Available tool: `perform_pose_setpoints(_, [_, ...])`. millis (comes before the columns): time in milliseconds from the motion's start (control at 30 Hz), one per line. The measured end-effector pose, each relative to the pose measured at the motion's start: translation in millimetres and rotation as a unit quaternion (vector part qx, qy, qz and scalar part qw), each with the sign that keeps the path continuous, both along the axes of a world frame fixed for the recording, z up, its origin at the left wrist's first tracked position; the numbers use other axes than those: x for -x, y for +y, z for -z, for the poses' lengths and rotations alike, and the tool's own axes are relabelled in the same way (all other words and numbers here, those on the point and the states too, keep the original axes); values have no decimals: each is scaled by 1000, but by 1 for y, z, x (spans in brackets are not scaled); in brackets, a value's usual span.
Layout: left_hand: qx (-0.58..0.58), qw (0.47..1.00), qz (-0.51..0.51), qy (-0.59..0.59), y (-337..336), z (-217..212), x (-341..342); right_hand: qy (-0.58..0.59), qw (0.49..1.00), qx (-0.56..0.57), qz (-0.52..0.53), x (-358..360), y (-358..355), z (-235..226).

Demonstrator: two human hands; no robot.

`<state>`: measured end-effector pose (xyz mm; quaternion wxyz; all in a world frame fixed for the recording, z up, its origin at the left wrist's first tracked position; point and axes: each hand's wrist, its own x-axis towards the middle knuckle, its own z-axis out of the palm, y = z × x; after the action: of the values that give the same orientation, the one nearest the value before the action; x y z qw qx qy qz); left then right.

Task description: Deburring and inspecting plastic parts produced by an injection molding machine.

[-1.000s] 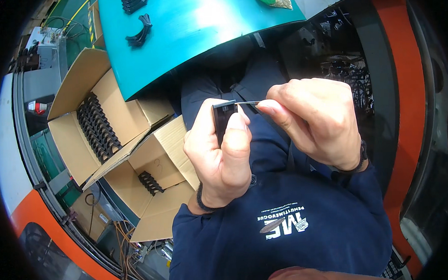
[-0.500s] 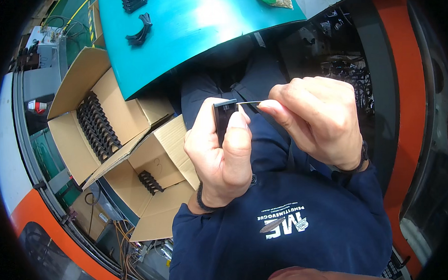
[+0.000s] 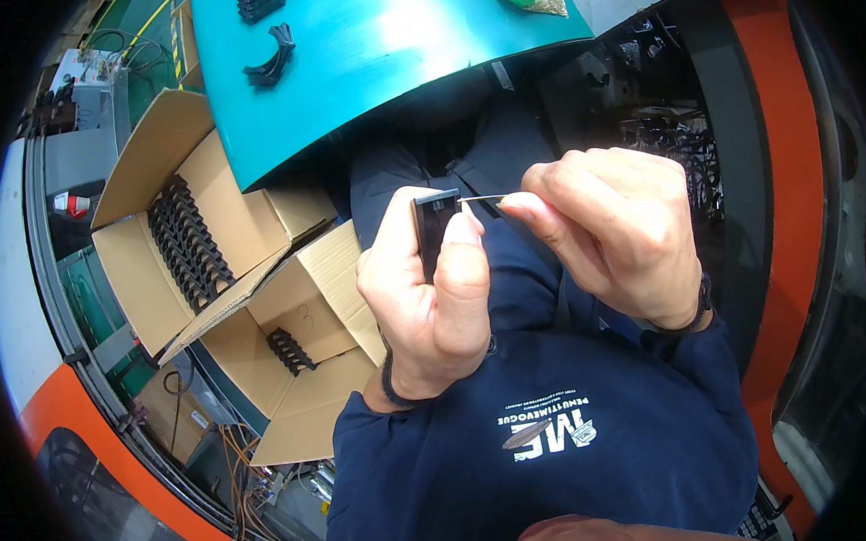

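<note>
My left hand (image 3: 427, 304) gripped a glossy, straight-edged black piece (image 3: 434, 230); my right hand (image 3: 622, 233) pinched a thin, metallic-looking rod (image 3: 482, 198).

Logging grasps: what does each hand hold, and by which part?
The left hand grips a black piece by its long sides; the right hand pinches a thin rod at its visible right end.

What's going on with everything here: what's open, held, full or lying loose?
Left hand: closed around the black part.
Right hand: pinching the thin rod.
Black part: gripped, partly covered by fingers.
Thin rod: held roughly level, tip at the black part's edge.
Upper carton: open, holding black rows.
Lower carton: open, holding one short row.
Curved piece: lying loose on the green tabletop.
</note>
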<state>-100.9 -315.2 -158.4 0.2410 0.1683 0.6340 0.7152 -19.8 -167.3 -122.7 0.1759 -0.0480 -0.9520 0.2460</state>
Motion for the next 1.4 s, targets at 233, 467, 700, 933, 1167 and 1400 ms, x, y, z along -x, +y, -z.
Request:
perform_pose_setpoints(233, [19,997,-50,61,8,-4,-3,7,1000,-5,-5,0,-2,1])
perform_pose_setpoints(467, [41,994,-57,86,6,-3,-2,31,999,-25,7,1,-4,7])
perform_pose_setpoints(700, [34,993,-62,96,7,-2,-2,29,999,-20,-5,1,-3,8])
perform_pose_setpoints(933, [42,989,-53,132,6,-3,0,54,998,6,-12,2,-3,9])
perform_pose_setpoints(1167, [76,982,-61,160,5,1,-1,34,999,-1,-11,2,-3,9])
perform_pose_setpoints(1400, [71,984,-56,156,5,1,0,28,999,28,-12,4,-3,8])
